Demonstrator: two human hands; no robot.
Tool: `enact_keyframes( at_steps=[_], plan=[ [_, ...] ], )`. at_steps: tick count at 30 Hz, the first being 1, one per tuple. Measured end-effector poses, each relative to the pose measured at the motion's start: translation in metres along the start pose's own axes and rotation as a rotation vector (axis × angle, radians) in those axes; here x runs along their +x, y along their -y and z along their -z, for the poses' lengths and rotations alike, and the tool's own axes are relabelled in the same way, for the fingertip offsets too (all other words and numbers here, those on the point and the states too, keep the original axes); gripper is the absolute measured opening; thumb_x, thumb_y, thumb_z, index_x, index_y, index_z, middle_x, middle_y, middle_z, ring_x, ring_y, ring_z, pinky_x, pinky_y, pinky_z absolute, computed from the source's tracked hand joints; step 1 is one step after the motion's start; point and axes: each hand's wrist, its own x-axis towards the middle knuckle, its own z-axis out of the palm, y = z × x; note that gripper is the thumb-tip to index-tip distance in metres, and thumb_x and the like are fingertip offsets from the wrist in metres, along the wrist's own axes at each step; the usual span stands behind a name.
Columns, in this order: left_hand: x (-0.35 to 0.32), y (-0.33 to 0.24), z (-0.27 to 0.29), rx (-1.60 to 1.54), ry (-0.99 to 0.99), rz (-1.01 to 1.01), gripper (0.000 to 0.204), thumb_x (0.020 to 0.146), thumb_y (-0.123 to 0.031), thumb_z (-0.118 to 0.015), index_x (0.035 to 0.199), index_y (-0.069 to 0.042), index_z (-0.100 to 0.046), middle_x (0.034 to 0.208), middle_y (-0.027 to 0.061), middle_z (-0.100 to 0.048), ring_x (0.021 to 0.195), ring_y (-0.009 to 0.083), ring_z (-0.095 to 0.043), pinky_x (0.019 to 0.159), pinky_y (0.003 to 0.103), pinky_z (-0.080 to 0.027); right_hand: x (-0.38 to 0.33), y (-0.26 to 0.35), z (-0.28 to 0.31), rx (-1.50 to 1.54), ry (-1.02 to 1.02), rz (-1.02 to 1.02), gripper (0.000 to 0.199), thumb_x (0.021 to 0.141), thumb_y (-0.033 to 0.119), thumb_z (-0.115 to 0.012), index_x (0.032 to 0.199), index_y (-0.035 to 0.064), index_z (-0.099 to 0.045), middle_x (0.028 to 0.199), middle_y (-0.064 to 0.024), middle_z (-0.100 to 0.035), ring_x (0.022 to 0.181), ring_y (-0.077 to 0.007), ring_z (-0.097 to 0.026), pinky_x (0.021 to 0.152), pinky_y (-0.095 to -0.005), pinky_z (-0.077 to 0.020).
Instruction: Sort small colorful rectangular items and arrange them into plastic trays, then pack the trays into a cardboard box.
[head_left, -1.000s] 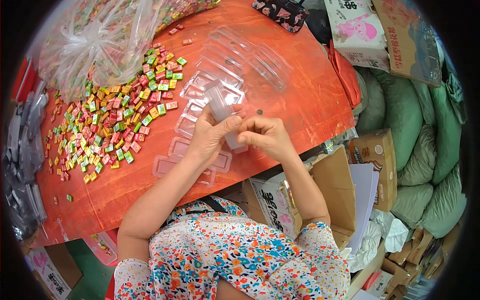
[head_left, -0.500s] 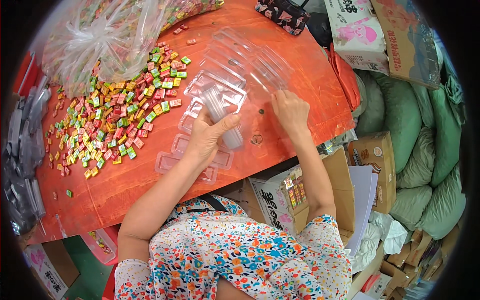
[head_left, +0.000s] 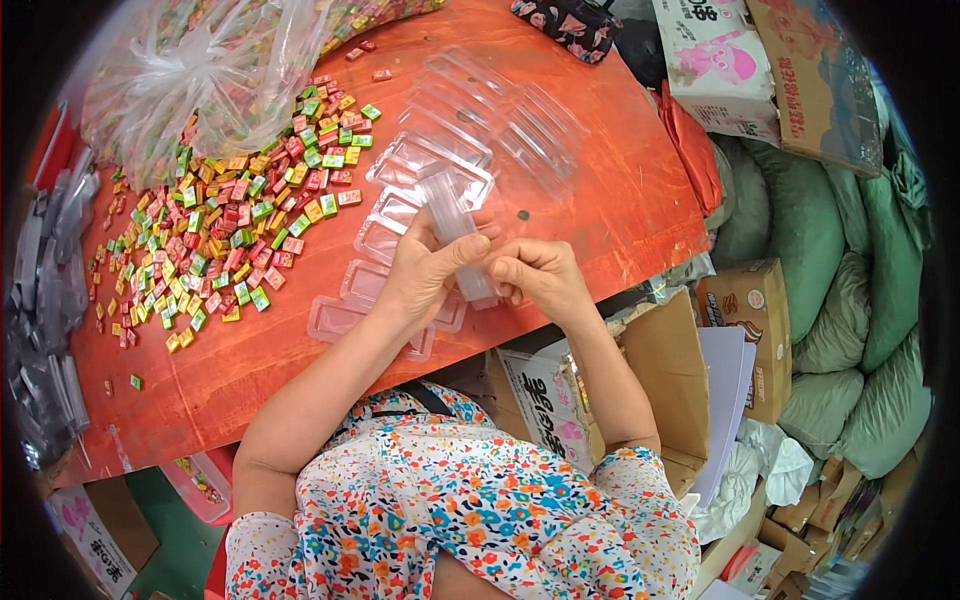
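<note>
My left hand (head_left: 432,265) is closed around a stack of clear plastic trays (head_left: 452,222), held tilted above the red table near its front edge. Against the stack's right side, my right hand (head_left: 540,278) has its fingers curled together in a pinch; whether anything thin is between them is hidden. More clear plastic trays (head_left: 425,165) lie overlapping on the table beyond and left of my hands. Farther back to the right are several narrow clear trays (head_left: 545,130). A pile of small wrapped candies (head_left: 240,220) in red, yellow and green spreads over the table's left part.
A clear plastic bag (head_left: 200,75) of candies stands at the back left of the red table (head_left: 640,190). Dark plastic packaging (head_left: 45,300) lines the left edge. An open cardboard box (head_left: 660,385) is below the table's right front, and green sacks (head_left: 870,270) are stacked on the right.
My right hand has come from the narrow trays at the right, nearer to me and leftward, to the stack in my left hand. The left hand still holds the stack.
</note>
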Motion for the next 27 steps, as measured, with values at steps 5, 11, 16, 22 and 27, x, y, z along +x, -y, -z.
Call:
enact_keyframes(
  at_steps=[5,11,16,22,27],
  plan=[
    [0.004,0.002,0.007,0.112,-0.073,-0.062,0.06,0.077,-0.01,-0.083,0.125,-0.003,-0.047,0.115,0.0092,-0.061,0.1,0.0176,-0.063,0.088,0.034,-0.054,0.003,0.004,0.008,-0.352,-0.286,0.238,0.018,0.088,0.017,-0.072,0.082,0.001,-0.067,0.067,-0.0008,-0.062,0.056,-0.0068,-0.054,0.048,-0.0226,-0.0424],
    [-0.002,0.003,0.011,0.105,-0.072,0.013,0.057,0.077,-0.009,-0.083,0.124,-0.004,-0.049,0.111,0.0066,-0.063,0.098,0.0144,-0.063,0.084,0.031,-0.054,0.019,-0.012,0.047,-1.761,-0.487,0.515,0.012,0.084,0.018,-0.072,0.083,0.0078,-0.065,0.076,-0.0068,-0.066,0.059,-0.0206,-0.062,0.05,-0.0313,-0.0484],
    [-0.003,0.006,0.014,0.137,-0.048,-0.012,0.067,0.08,-0.012,-0.08,0.133,-0.002,-0.041,0.123,0.013,-0.06,0.113,0.025,-0.061,0.088,0.039,-0.055,0.011,-0.007,0.032,-1.442,-0.505,0.679,0.014,0.083,0.018,-0.074,0.088,0.0064,-0.068,0.08,-0.0047,-0.069,0.065,-0.0171,-0.066,0.053,-0.0297,-0.0502],
    [-0.007,0.006,0.002,0.03,-0.031,0.001,0.058,0.078,-0.008,-0.081,0.125,-0.002,-0.047,0.115,0.0098,-0.06,0.109,0.0208,-0.061,0.09,0.036,-0.053,-0.016,-0.011,-0.01,-0.323,-0.042,0.171,0.018,0.088,0.015,-0.073,0.095,-0.0009,-0.069,0.078,-0.0009,-0.066,0.067,-0.0043,-0.057,0.055,-0.0218,-0.045],
    [-0.01,0.007,0.005,0.054,0.041,0.027,0.067,0.081,-0.01,-0.078,0.135,-0.001,-0.039,0.127,0.0176,-0.057,0.117,0.0285,-0.059,0.097,0.043,-0.051,-0.02,-0.003,-0.008,-0.033,-0.053,-0.026,0.014,0.088,0.013,-0.073,0.088,-0.0007,-0.07,0.073,0.0005,-0.064,0.062,-0.0055,-0.056,0.054,-0.02,-0.0427]
  ],
)
